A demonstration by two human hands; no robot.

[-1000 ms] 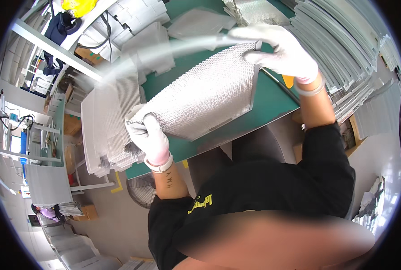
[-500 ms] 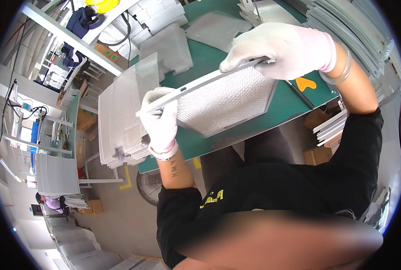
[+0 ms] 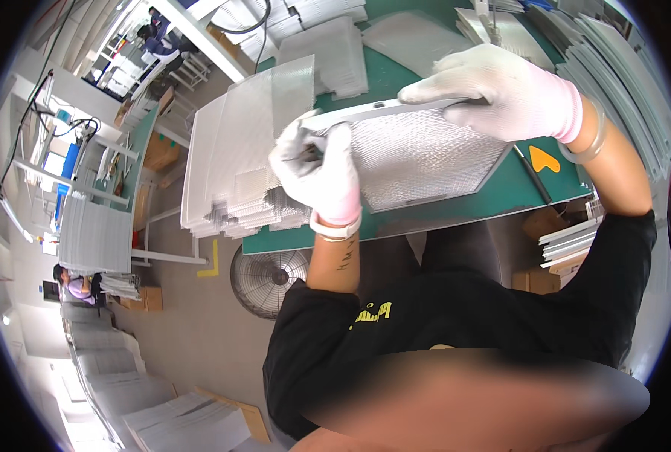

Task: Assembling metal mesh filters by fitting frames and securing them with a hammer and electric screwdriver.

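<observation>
Head view: both gloved hands are gripping mesh filter [image 3: 418,154] over bench [image 3: 456,211]; left hand [image 3: 322,169] closed on near-left corner, right hand [image 3: 501,94] clamping far rim; long axis running left-right.

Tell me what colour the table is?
Green table, seen best in the head view.

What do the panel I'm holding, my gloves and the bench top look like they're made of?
Panel: likely aluminium mesh in a thin metal frame; dull silver, fine grid texture.
Gloves, left hand and right hand: white knit fabric, probably coated; pink cuffs.
Bench top: green matte mat, probably rubber or vinyl.
</observation>
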